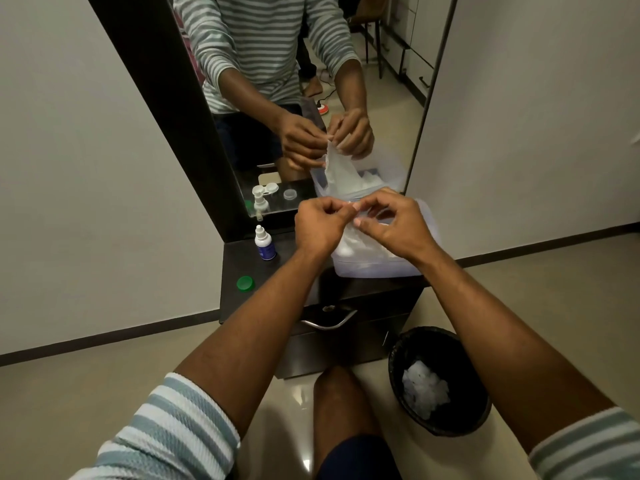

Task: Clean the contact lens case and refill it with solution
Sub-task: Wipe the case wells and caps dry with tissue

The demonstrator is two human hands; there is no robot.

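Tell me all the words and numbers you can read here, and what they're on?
None can be read.
Solution bottle: its blue label carries print, but too small and blurred to read.
Green cap: no writing visible.
Tissue pack under the hands: no lettering can be made out.
Black bin: no markings visible.

Both forearms reaching forward; left hand (320,223) and right hand (391,221) pinching fingertips together above the tissue packet (374,261).
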